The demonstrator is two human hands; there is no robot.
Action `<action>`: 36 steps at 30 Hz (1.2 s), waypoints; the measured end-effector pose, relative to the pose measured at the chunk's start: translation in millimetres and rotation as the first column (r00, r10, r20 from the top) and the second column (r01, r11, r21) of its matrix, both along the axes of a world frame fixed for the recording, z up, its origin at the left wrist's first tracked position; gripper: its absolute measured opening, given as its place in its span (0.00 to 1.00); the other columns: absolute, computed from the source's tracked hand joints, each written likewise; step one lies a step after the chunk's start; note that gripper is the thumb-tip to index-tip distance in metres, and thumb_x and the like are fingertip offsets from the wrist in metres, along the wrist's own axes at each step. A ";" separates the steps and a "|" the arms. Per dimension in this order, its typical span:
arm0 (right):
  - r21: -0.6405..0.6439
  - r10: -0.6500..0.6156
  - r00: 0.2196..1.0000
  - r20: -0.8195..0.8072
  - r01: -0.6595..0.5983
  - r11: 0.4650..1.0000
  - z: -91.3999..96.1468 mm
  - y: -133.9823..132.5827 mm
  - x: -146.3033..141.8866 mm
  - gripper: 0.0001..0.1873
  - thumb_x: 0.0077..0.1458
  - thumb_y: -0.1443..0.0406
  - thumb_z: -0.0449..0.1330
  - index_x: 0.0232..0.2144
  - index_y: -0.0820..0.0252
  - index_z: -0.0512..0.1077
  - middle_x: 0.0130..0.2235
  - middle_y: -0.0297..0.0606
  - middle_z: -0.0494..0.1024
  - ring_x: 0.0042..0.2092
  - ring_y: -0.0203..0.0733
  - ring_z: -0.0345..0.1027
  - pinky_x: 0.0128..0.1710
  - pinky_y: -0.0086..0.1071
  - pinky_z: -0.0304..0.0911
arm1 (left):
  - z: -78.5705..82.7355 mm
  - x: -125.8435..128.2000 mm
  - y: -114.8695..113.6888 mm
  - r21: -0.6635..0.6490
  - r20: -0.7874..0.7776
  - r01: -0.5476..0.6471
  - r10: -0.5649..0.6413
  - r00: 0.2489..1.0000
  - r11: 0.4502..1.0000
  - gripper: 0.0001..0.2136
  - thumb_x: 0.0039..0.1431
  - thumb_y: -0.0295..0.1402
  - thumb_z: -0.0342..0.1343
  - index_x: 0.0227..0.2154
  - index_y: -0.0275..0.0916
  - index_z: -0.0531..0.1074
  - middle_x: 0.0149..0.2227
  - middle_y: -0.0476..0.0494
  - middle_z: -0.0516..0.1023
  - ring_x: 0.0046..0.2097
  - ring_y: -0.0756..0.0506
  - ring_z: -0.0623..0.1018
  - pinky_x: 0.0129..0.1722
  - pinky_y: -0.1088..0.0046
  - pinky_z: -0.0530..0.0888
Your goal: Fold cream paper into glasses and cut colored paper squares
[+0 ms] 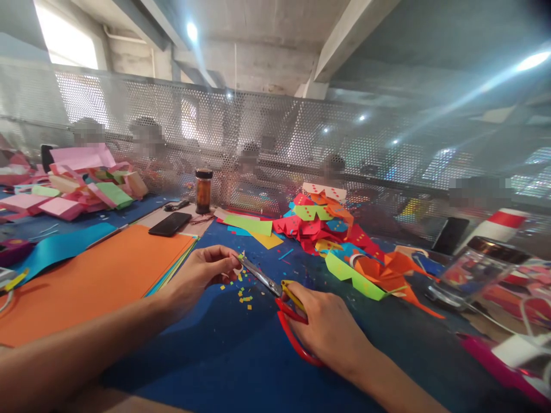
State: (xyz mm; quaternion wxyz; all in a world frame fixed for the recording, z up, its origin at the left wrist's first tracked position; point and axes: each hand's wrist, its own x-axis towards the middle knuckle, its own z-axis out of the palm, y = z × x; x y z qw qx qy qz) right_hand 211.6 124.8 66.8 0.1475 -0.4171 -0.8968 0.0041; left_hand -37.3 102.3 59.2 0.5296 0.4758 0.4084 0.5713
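My right hand [329, 327] is closed around the handles of a pair of scissors [270, 283] with red and yellow grips. The metal blades point up and left, and they look nearly closed. At their tip, my left hand [213, 267] pinches a tiny piece of paper, partly hidden by the fingers; a bit of green shows there. Small yellow, green and orange paper scraps [245, 298] lie on the blue tabletop [206, 355] below the blades.
Large orange sheets [107, 275] lie on the left, with a black phone [170, 223] beyond. A dark-lidded jar [204, 192] stands behind. Cut coloured papers [312, 229] are heaped right of centre. A clear jar [477, 272] leans at right. Folded pink papers [64, 206] pile up far left.
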 end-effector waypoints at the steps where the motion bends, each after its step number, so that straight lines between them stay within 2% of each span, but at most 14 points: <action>1: 0.002 -0.005 1.000 0.006 0.005 1.000 0.1 -0.2 -0.3 0.09 0.56 0.61 0.56 0.38 0.56 0.70 0.31 0.36 0.80 0.33 0.48 0.76 0.28 0.33 0.56 | 0.2 0.1 -0.2 -0.001 -0.003 -0.002 0.002 1.000 1.000 0.07 0.52 0.35 0.64 0.30 0.37 0.75 0.27 0.51 0.76 0.29 0.54 0.73 0.32 0.79 0.69; 10: 0.046 -0.047 0.998 0.049 0.045 0.998 0.3 1.1 -0.4 0.09 0.55 0.63 0.58 0.39 0.57 0.71 0.29 0.35 0.81 0.32 0.48 0.77 0.27 0.33 0.55 | 0.9 -0.2 1.4 -0.016 -0.005 -0.005 0.005 1.000 1.000 0.08 0.51 0.35 0.65 0.29 0.37 0.76 0.26 0.51 0.75 0.28 0.54 0.73 0.31 0.81 0.68; 26: 0.108 -0.016 0.999 0.036 0.012 0.994 -3.2 3.3 0.8 0.07 0.53 0.63 0.58 0.35 0.57 0.71 0.25 0.34 0.79 0.28 0.45 0.75 0.24 0.32 0.50 | 0.3 -1.0 2.6 -0.018 -0.011 -0.003 0.003 1.000 1.000 0.08 0.52 0.36 0.65 0.28 0.37 0.76 0.29 0.50 0.76 0.29 0.54 0.72 0.31 0.80 0.68; 32: 0.130 0.010 1.000 0.019 -0.012 0.991 -4.0 4.5 1.8 0.08 0.56 0.61 0.55 0.34 0.57 0.71 0.23 0.35 0.78 0.26 0.44 0.74 0.23 0.32 0.48 | 4.0 -0.7 1.0 -0.021 -0.011 -0.008 0.008 1.000 1.000 0.08 0.50 0.36 0.66 0.27 0.36 0.76 0.27 0.50 0.75 0.28 0.53 0.71 0.30 0.79 0.68; 36: 0.111 0.008 1.000 0.027 -0.011 0.994 -4.3 4.7 1.7 0.07 0.55 0.62 0.55 0.34 0.57 0.71 0.24 0.35 0.78 0.27 0.44 0.75 0.23 0.32 0.48 | 4.9 -0.4 1.3 -0.009 -0.016 -0.003 0.003 1.000 1.000 0.08 0.50 0.36 0.66 0.26 0.36 0.76 0.26 0.50 0.75 0.28 0.53 0.71 0.30 0.79 0.67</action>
